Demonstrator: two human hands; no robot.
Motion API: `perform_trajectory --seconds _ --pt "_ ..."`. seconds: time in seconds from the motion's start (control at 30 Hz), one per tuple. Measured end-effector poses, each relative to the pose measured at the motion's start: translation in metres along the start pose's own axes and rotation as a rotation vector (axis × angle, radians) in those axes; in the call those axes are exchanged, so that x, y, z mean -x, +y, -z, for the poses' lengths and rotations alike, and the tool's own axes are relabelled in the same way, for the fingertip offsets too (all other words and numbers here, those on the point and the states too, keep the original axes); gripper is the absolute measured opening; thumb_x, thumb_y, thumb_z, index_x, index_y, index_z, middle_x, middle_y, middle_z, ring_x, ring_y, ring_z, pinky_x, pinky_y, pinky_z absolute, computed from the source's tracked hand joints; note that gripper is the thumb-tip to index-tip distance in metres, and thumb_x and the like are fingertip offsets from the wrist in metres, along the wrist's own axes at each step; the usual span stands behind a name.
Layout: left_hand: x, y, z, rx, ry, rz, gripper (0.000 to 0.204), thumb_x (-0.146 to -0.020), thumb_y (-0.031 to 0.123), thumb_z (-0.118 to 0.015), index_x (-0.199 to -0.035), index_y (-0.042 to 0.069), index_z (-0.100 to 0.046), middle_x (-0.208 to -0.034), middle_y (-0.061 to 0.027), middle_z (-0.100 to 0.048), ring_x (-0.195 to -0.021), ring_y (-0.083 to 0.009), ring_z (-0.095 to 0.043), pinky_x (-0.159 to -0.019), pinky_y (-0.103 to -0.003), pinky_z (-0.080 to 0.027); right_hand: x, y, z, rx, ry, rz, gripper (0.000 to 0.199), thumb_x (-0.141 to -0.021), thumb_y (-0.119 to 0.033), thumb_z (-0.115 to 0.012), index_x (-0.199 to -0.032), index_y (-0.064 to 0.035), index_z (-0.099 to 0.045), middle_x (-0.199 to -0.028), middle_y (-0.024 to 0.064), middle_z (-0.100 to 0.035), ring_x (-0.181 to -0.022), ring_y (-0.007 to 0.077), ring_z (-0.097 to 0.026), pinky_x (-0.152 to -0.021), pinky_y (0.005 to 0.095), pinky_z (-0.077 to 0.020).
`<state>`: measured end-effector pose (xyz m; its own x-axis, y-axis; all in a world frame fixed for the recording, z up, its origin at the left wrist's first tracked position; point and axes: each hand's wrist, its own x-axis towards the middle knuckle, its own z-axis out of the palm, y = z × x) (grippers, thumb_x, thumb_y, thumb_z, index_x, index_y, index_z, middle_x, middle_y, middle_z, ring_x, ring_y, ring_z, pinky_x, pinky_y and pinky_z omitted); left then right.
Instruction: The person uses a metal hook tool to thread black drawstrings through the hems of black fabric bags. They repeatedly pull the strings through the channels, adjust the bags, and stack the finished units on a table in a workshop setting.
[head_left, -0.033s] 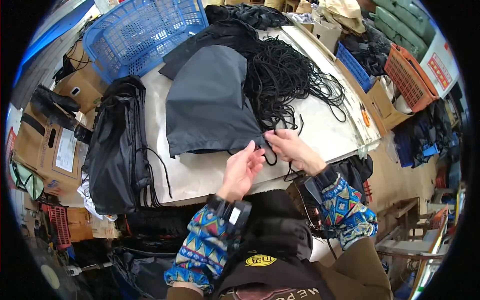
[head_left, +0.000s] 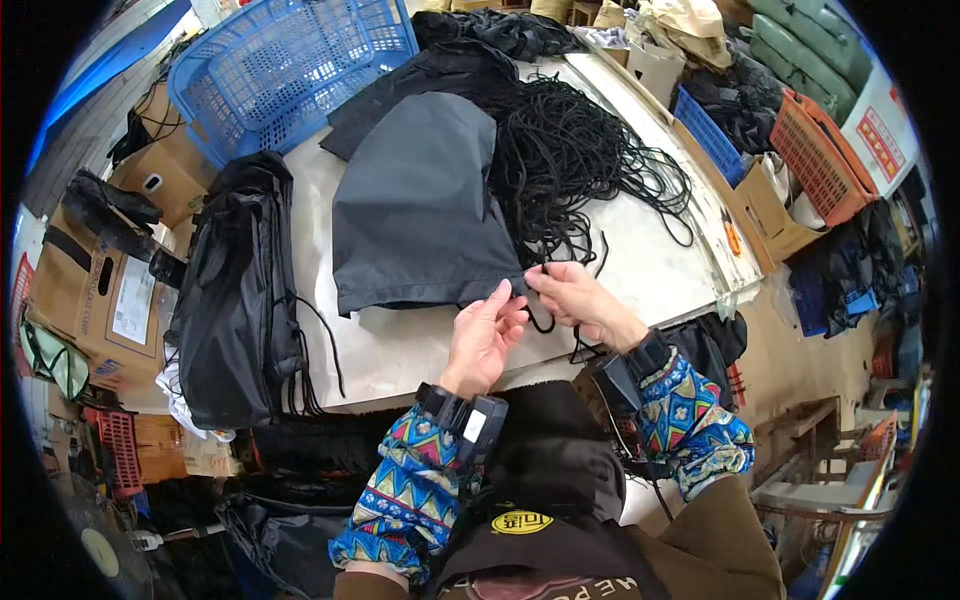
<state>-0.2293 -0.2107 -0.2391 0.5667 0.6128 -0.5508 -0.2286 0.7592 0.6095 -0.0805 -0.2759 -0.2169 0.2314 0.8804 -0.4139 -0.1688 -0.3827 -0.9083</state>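
Note:
A black fabric drawstring bag (head_left: 415,200) lies flat on the white-covered table (head_left: 400,350), its hemmed opening toward me. At the hem's right corner, my left hand (head_left: 482,335) pinches the cloth between thumb and fingers. Close beside it, my right hand (head_left: 585,303) is closed at the same corner, thumb against forefinger, on a black cord (head_left: 540,318). A short loop of that cord hangs below the fingers. What exactly lies between the fingertips is partly hidden. Beyond the right hand spreads a big tangled heap of black cords (head_left: 560,160).
Left of the bag is a stack of black bags (head_left: 240,300) with dangling cords. A blue plastic basket (head_left: 290,80) stands at the back left, more black cloth (head_left: 430,90) beside it. Cardboard boxes (head_left: 125,310) flank the left side; an orange crate (head_left: 820,160) is at far right.
Both hands have shifted only slightly at the bag's corner, the right fingertips a little closer to the left ones. The bag lies almost as before.

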Motion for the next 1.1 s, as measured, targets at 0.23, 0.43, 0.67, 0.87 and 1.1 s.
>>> perform_trajectory --seconds 0.23,0.43,0.67,0.87,1.1 --pt "0.043 -0.001 0.033 -0.533 -0.030 -0.482 0.018 -0.091 0.017 -0.061 -0.092 -0.001 -0.059 -0.080 -0.0097 -0.063 -0.063 -0.0143 -0.061 -0.049 -0.024 -0.050 0.016 0.019 -0.039 0.198 -0.024 0.248 0.025 -0.091 -0.024 -0.058 -0.080 -0.0006 -0.060 -0.060 -0.0006 -0.052 -0.054 0.0091 -0.045 -0.049 0.0286 -0.0352" --pt "0.074 0.004 0.038 -0.188 -0.020 -0.355 0.021 -0.093 0.020 -0.059 -0.092 0.000 -0.060 -0.087 -0.0137 -0.067 -0.069 -0.0154 -0.064 -0.052 -0.024 -0.053 0.054 0.023 -0.058 0.413 0.163 0.675 0.027 -0.095 -0.020 -0.051 -0.105 0.0047 -0.056 -0.073 0.0178 -0.058 -0.062 0.0315 -0.058 -0.058 0.0362 -0.0441" --pt "0.075 0.003 0.040 -0.093 -0.028 -0.391 0.016 -0.090 0.018 -0.063 -0.085 0.003 -0.059 -0.076 -0.0088 -0.065 -0.059 -0.0111 -0.060 -0.047 -0.021 -0.046 0.091 0.015 -0.071 0.913 0.270 0.822 0.023 -0.085 -0.007 -0.058 -0.107 -0.0014 -0.055 -0.072 0.0148 -0.060 -0.064 0.0325 -0.061 -0.052 0.0395 -0.0467" --pt "0.076 0.000 0.039 -0.107 -0.008 -0.433 0.018 -0.087 0.016 -0.067 -0.081 0.001 -0.061 -0.071 -0.0063 -0.063 -0.056 -0.0089 -0.056 -0.047 -0.021 -0.044 0.089 0.013 -0.075 1.076 0.247 0.754 0.011 -0.083 -0.006 -0.056 -0.092 -0.0021 -0.054 -0.068 0.0115 -0.059 -0.063 0.0287 -0.061 -0.049 0.0393 -0.0461" --pt "0.080 -0.004 0.042 -0.222 0.024 -0.429 0.018 -0.086 0.014 -0.068 -0.081 -0.002 -0.061 -0.072 -0.0067 -0.063 -0.055 -0.0089 -0.056 -0.046 -0.022 -0.045 0.087 0.011 -0.083 1.314 0.241 0.711 0.017 -0.075 -0.007 -0.057 -0.091 -0.0015 -0.053 -0.072 0.0067 -0.059 -0.070 0.0212 -0.063 -0.053 0.0334 -0.0521"
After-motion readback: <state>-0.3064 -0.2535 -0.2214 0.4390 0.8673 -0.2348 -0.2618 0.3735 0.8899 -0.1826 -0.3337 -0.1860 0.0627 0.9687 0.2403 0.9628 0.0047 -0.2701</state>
